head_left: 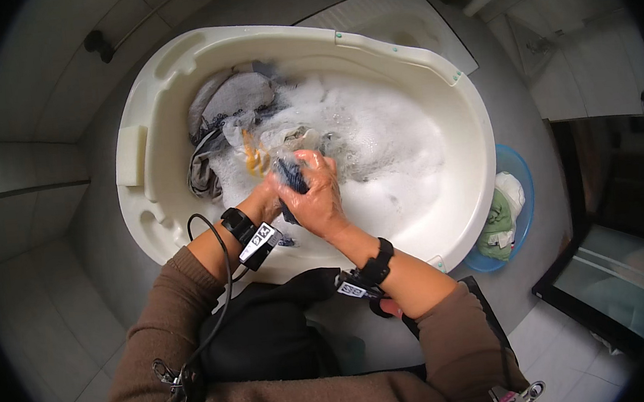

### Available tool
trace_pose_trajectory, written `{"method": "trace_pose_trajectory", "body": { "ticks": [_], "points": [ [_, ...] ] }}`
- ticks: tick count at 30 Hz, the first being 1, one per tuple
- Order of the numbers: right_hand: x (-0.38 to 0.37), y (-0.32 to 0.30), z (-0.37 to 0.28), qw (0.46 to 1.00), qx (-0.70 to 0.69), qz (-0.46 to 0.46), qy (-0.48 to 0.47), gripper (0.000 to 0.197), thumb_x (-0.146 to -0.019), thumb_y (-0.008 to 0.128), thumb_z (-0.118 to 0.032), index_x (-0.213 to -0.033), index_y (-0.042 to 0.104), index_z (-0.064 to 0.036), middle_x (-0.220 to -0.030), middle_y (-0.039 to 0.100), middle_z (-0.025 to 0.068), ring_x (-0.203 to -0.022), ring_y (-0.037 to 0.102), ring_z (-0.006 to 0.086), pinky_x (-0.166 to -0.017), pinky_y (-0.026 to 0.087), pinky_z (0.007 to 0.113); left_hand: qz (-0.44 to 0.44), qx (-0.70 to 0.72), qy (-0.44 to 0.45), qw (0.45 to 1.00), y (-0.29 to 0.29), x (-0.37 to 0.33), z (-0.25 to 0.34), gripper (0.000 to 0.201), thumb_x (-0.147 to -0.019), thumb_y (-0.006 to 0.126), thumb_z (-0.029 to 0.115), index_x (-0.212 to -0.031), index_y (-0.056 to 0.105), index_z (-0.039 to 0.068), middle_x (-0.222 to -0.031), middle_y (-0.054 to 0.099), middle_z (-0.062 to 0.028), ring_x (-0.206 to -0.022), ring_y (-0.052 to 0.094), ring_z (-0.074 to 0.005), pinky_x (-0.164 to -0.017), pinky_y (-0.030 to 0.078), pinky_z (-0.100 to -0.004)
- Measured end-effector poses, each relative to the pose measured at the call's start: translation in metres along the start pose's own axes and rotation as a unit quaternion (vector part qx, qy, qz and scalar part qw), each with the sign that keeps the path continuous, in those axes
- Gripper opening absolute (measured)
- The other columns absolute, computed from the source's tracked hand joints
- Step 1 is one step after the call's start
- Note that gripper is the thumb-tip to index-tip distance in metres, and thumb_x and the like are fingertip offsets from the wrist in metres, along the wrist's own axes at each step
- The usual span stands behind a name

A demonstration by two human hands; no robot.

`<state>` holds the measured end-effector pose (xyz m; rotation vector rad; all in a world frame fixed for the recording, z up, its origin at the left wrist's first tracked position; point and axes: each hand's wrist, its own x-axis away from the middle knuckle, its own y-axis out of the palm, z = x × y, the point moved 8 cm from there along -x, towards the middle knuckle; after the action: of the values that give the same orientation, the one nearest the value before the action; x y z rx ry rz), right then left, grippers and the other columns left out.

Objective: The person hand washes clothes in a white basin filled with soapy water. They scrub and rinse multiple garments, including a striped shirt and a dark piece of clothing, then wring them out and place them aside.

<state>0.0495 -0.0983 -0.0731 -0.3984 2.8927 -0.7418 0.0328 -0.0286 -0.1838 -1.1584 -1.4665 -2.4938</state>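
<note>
Over the suds of a cream-white baby bathtub [479, 156], my two wet hands are pressed together around a dark blue, ribbed-looking cloth [291, 176]. My right hand [321, 195] has its fingers curled over the cloth from the right. Against its other side, my left hand [266, 193] is closed, its fingers partly hidden behind the cloth. Just beyond them, a pale cloth with yellow-orange parts [255, 152] lies in the foamy water. A heap of grey clothes [233, 101] rests along the tub's left side, partly out of the foam.
A pale yellow block [130, 156] sits on the tub's left rim. On the floor at right stands a blue basin [521, 218] holding green and white cloths. A glass-fronted dark panel [612, 275] is farther right. A cable [227, 301] runs along my left arm.
</note>
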Motion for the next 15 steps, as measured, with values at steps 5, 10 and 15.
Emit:
{"method": "trace_pose_trajectory", "body": {
  "ticks": [5,10,15],
  "points": [
    [-0.053,-0.014,0.083,0.994,0.070,0.039,0.080,0.045,-0.079,0.075,-0.043,-0.089,0.068,0.0003,-0.098,0.061,0.0170,-0.093,0.059,0.0352,-0.077,0.050,0.048,0.085,-0.092,0.014,0.992,0.010,-0.001,-0.021,0.028,-0.099,0.054,0.029,-0.114,0.060,0.007,-0.110,0.065,-0.0086,-0.096,0.064,-0.0209,-0.089,0.053,-0.0359],
    [-0.060,-0.078,0.219,0.908,0.300,-0.135,0.261,0.071,-0.084,0.052,-0.071,-0.099,0.072,-0.0041,-0.117,0.062,0.0208,-0.106,0.059,0.0395,-0.087,0.048,0.048,0.139,-0.094,0.075,0.983,-0.001,-0.004,-0.009,0.032,-0.098,0.054,0.015,-0.128,0.045,0.009,-0.114,0.061,-0.0064,-0.098,0.061,-0.0186,-0.084,0.053,-0.0364],
    [-0.010,-0.111,0.283,0.888,0.218,-0.017,0.404,0.080,-0.088,0.041,-0.072,-0.127,0.059,-0.0043,-0.130,0.054,0.0295,-0.120,0.051,0.0449,-0.102,0.040,0.047,0.185,-0.033,0.067,0.980,-0.032,0.002,-0.002,0.053,-0.099,0.054,0.035,-0.140,0.027,0.015,-0.133,0.052,-0.0092,-0.117,0.054,-0.0267,-0.102,0.041,-0.0504]
  ]
}}
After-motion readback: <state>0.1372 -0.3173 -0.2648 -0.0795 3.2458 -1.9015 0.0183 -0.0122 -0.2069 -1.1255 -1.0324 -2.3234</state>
